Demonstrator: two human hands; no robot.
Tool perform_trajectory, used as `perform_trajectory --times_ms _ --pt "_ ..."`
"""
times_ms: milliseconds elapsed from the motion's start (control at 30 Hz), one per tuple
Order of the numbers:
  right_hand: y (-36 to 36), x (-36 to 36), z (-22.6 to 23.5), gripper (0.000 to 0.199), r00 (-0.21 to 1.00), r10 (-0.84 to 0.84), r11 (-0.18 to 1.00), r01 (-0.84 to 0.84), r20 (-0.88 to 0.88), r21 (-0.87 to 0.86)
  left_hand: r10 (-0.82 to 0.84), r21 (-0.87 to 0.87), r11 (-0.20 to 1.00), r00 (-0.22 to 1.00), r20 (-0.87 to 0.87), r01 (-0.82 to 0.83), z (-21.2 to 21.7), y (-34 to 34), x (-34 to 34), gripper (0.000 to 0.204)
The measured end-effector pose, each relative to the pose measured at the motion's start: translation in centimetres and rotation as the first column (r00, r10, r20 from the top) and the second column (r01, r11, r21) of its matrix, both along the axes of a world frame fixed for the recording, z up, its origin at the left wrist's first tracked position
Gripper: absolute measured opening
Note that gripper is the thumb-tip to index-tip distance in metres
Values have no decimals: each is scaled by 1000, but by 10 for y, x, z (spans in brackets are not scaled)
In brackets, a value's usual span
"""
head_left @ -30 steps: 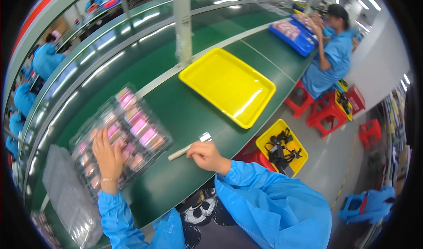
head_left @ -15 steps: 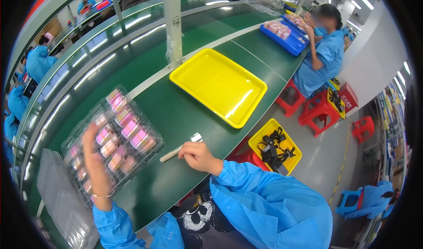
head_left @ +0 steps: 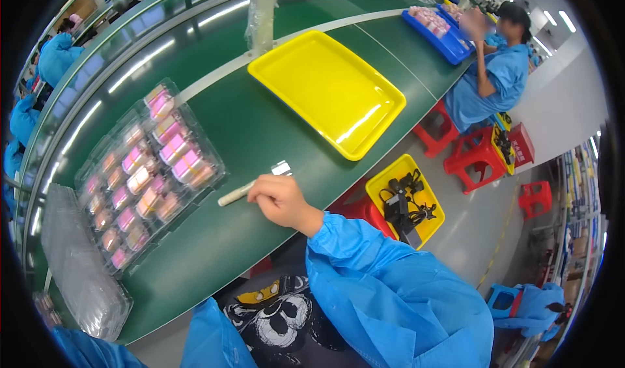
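Note:
My right hand [head_left: 281, 202] rests over the green work surface, its fingers curled round one end of a pale, slim stick [head_left: 236, 193]. Just beyond the knuckles lies a small white and silvery piece [head_left: 282, 168]. To the left sits a clear plastic tray [head_left: 218, 170] whose pockets hold several small pink and peach bundles [head_left: 189, 164]. A stack of clear plastic trays [head_left: 84, 264] lies beside it, nearer the left edge. Only a blue sleeve [head_left: 91, 350] shows at the lower left; my left hand is out of the picture.
A shallow yellow tray [head_left: 325, 94] lies on the green bench beyond my right hand. Below the bench edge, a yellow bin [head_left: 426, 228] holds black cables and adapters. A post [head_left: 262, 16] rises behind. At the far right a person [head_left: 495, 75] sits by blue trays [head_left: 449, 49] and red stools [head_left: 472, 159].
My left hand has left the filled tray and gone out of view at the lower left. My right hand keeps the pale stick. The whole view has shifted slightly.

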State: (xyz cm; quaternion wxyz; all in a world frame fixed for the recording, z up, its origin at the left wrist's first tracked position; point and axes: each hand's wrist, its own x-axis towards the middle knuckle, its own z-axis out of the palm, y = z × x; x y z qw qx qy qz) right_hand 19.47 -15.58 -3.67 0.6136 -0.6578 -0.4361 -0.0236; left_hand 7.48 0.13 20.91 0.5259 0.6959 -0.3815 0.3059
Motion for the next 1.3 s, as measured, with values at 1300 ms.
perform_trajectory --times_ms 1300 --pt "-469 579 22 28 243 -642 -209 857 727 -470 462 450 872 622 -632 -191 -209 -71 390 62"
